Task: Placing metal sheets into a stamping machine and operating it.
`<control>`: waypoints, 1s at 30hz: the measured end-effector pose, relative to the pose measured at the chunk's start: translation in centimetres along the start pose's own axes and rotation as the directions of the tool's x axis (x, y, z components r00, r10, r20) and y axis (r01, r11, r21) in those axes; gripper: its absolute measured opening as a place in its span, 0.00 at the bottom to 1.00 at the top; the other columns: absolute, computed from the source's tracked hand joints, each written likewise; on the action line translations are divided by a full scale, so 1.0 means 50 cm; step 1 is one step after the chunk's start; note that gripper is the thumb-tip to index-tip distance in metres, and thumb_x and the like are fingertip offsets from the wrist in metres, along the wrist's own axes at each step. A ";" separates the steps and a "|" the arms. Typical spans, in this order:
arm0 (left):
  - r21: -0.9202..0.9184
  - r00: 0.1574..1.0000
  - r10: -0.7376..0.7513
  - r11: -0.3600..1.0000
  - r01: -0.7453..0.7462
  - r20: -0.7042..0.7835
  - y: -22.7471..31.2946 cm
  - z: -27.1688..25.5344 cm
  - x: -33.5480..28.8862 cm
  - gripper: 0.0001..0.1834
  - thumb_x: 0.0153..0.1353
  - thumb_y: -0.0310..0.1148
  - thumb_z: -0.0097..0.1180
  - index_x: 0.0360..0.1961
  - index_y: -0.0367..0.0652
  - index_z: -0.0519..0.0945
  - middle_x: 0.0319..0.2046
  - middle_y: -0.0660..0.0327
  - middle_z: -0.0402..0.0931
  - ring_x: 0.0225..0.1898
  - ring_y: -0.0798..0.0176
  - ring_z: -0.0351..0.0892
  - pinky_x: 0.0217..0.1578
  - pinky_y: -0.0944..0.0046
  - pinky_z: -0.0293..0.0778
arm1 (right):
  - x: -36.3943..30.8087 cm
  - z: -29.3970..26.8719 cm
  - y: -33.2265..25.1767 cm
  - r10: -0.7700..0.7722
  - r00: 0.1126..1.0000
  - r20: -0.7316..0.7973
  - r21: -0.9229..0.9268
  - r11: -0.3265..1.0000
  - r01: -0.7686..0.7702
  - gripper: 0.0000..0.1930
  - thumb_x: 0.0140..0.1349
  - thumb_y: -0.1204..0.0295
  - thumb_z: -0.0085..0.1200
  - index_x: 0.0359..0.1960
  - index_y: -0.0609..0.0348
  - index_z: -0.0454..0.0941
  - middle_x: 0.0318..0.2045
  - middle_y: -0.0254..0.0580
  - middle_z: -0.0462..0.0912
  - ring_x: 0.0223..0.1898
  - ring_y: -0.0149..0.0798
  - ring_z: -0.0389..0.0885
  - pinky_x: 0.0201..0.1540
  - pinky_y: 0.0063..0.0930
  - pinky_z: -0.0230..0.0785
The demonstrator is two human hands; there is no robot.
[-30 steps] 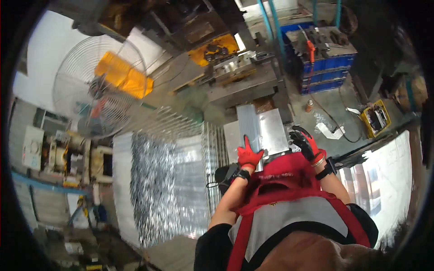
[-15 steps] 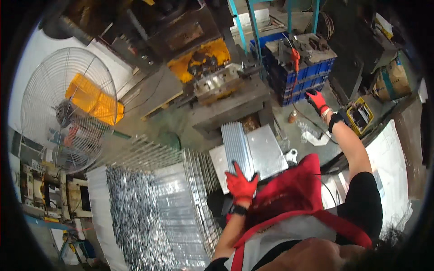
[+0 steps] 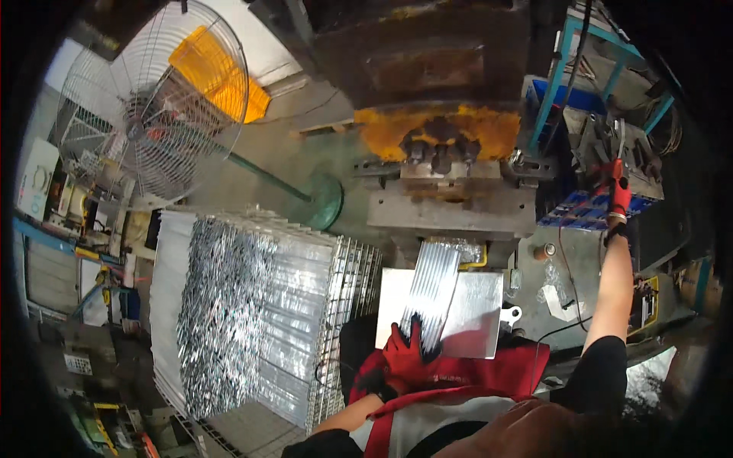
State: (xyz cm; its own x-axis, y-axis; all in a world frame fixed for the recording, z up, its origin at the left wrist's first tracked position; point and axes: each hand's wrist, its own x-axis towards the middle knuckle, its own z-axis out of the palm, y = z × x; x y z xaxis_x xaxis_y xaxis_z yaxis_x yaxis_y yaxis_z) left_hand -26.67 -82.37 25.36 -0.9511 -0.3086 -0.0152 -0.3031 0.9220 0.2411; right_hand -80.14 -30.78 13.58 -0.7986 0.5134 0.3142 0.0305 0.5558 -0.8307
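Metal strip: A long ribbed metal strip [image 3: 432,294] is lying on a flat metal plate [image 3: 481,313] in front of the person.
Which way it is pointing: Its long side is running away from the person, tipping a little to the right. The far end is pointing into the big press machine [image 3: 450,137]. The near end is pointing back at the red apron [image 3: 466,374].
Left hand: The left hand [image 3: 406,353], in a red glove, is pressing on the near end of the strip with its fingers spread out. It is not wrapping around it.
Right hand: The right hand [image 3: 617,197], also in a red glove, is reaching far out to the right, up by a blue crate [image 3: 588,210] of tools. It is too small to tell if it is closing on something.
How far along: The strip looks like it is lined up but only partly under the press, so pushing it in and pressing it seem to be left.
Around: A big stack of shiny strips [image 3: 252,320] is sitting at the left. A round fan [image 3: 153,107] is standing behind it.
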 end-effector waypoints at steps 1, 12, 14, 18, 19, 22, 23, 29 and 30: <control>-0.004 1.000 -0.002 1.000 0.002 -0.018 -0.016 0.020 -0.006 0.49 0.47 0.61 0.58 0.67 0.52 0.56 0.59 0.28 0.52 0.52 0.30 0.62 0.48 0.37 0.62 | -0.007 -0.020 -0.002 -0.016 0.999 0.036 0.090 0.996 0.013 0.20 0.56 0.56 0.56 0.43 0.59 0.76 0.36 0.46 0.81 0.39 0.42 0.78 0.43 0.36 0.68; 0.030 0.996 0.053 0.998 -0.055 0.070 -0.021 -0.036 -0.048 0.61 0.37 0.65 0.62 0.70 0.51 0.48 0.65 0.35 0.43 0.64 0.33 0.49 0.55 0.33 0.53 | -0.386 -0.616 -0.274 0.003 0.926 0.376 0.474 0.858 -0.195 0.25 0.58 0.52 0.52 0.52 0.53 0.68 0.43 0.43 0.77 0.45 0.39 0.75 0.49 0.45 0.64; 0.013 0.997 0.012 1.000 -0.013 0.076 -0.037 -0.030 -0.071 0.67 0.34 0.63 0.66 0.71 0.54 0.40 0.66 0.36 0.41 0.64 0.34 0.48 0.53 0.30 0.54 | -0.501 -0.719 -0.353 0.006 0.905 0.426 0.508 0.826 -0.245 0.26 0.58 0.52 0.51 0.54 0.52 0.66 0.44 0.42 0.76 0.46 0.39 0.74 0.50 0.47 0.64; -0.064 0.973 -0.077 0.994 0.093 0.220 -0.041 -0.036 -0.071 0.68 0.33 0.58 0.69 0.71 0.60 0.37 0.58 0.35 0.52 0.53 0.34 0.64 0.48 0.41 0.67 | -0.770 -0.845 -0.448 0.051 0.841 0.538 0.596 0.683 -0.423 0.28 0.59 0.50 0.49 0.57 0.51 0.63 0.47 0.41 0.75 0.49 0.38 0.73 0.52 0.51 0.62; -0.078 0.962 -0.084 0.991 0.108 0.261 -0.050 -0.031 -0.064 0.69 0.32 0.58 0.69 0.71 0.60 0.36 0.55 0.36 0.55 0.51 0.34 0.66 0.47 0.42 0.68 | -0.836 -0.853 -0.460 0.058 0.815 0.577 0.623 0.613 -0.485 0.29 0.59 0.50 0.48 0.58 0.50 0.63 0.47 0.41 0.75 0.49 0.38 0.73 0.52 0.52 0.62; -0.215 0.954 -0.053 0.969 0.120 0.294 -0.079 -0.011 -0.056 0.69 0.32 0.57 0.70 0.71 0.62 0.35 0.49 0.40 0.60 0.45 0.39 0.70 0.47 0.48 0.70 | -1.017 -0.846 -0.499 0.072 0.736 0.673 0.674 0.349 -0.651 0.30 0.60 0.49 0.47 0.61 0.49 0.60 0.49 0.40 0.74 0.51 0.37 0.72 0.54 0.54 0.61; -0.309 0.949 -0.031 0.942 0.132 0.313 -0.098 0.005 -0.044 0.69 0.33 0.57 0.70 0.71 0.63 0.35 0.51 0.38 0.58 0.44 0.41 0.71 0.46 0.50 0.71 | -1.071 -0.835 -0.516 0.076 0.715 0.695 0.679 0.257 -0.687 0.31 0.60 0.49 0.47 0.62 0.48 0.60 0.50 0.39 0.74 0.51 0.37 0.72 0.54 0.55 0.60; -0.766 0.841 0.305 -0.356 0.536 0.446 -0.286 0.151 0.002 0.24 0.63 0.40 0.49 0.58 0.41 0.68 0.51 0.61 0.73 0.53 0.60 0.72 0.56 0.57 0.68 | -1.216 -0.762 -0.582 -0.060 0.538 0.841 0.525 -0.148 -0.838 0.34 0.61 0.47 0.44 0.67 0.45 0.55 0.54 0.37 0.72 0.55 0.35 0.70 0.57 0.61 0.58; -0.807 0.885 0.212 -0.364 0.464 0.414 -0.196 0.106 -0.012 0.20 0.64 0.42 0.48 0.53 0.45 0.71 0.47 0.60 0.75 0.48 0.58 0.76 0.52 0.55 0.72 | -1.226 -0.772 -0.575 -0.021 0.563 0.826 0.553 -0.161 -0.818 0.35 0.61 0.46 0.44 0.68 0.45 0.54 0.54 0.37 0.71 0.56 0.35 0.70 0.58 0.61 0.58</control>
State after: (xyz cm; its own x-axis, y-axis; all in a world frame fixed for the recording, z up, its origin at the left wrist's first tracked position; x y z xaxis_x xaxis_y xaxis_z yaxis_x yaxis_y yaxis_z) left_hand -23.43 -90.00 17.88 -0.9313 0.0191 -0.3637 -0.2826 -0.6679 0.6886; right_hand -8.84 -52.97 35.92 -0.9468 -0.2631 -0.1851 0.3157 -0.8708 -0.3769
